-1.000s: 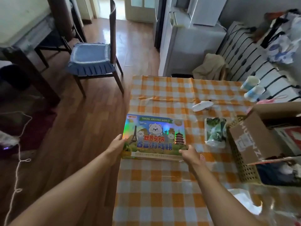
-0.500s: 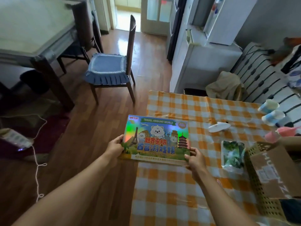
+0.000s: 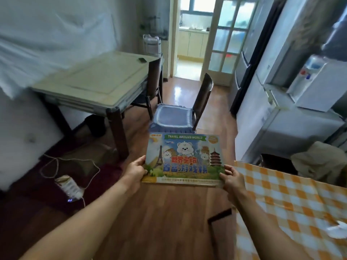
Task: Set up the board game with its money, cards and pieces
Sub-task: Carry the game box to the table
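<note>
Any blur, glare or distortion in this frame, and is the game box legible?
Head view: game box sharp, title legible, gripped by left hand and right hand; left edge blurred; glare on the floor near the doorway; wide-angle bending at the borders.

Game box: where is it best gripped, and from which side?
The game box is wide, flat and thin: probably best pinched at its two short edges, left hand and right hand coming from opposite sides, thumbs on top, as now.
</note>
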Demonstrator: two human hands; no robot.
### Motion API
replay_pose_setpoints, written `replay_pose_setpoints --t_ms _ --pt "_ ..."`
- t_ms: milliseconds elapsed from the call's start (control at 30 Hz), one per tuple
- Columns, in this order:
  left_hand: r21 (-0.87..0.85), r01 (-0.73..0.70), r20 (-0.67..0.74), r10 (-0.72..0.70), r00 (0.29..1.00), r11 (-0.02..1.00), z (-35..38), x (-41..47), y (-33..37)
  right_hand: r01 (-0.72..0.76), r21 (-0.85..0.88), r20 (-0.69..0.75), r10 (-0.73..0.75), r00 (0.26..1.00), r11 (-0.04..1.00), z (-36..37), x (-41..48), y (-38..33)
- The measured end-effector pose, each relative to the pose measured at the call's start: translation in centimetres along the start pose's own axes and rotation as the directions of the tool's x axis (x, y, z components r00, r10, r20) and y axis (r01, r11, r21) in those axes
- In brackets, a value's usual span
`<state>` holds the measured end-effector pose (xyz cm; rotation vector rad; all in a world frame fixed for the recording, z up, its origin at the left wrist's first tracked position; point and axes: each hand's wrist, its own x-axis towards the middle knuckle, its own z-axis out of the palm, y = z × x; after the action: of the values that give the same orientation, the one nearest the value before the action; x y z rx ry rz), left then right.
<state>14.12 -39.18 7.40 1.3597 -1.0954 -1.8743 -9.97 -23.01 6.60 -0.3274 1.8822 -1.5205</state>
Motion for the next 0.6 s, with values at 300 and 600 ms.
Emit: replay_pose_setpoints --t_ms 300,600 --pt "-0.028 -0.052 -0.049 0.051 0.998 0.998 -8.7 9.1 9.4 0.014 0.060 0.087 -0.020 0.996 0.998 14.4 5.4 -6.2" --pt "-0.067 -0.073 -0.140 0.063 0.988 0.995 -11.4 22.0 17.1 0.037 0.062 0.184 -0.048 0.982 0.997 25.6 17.6 -11.6"
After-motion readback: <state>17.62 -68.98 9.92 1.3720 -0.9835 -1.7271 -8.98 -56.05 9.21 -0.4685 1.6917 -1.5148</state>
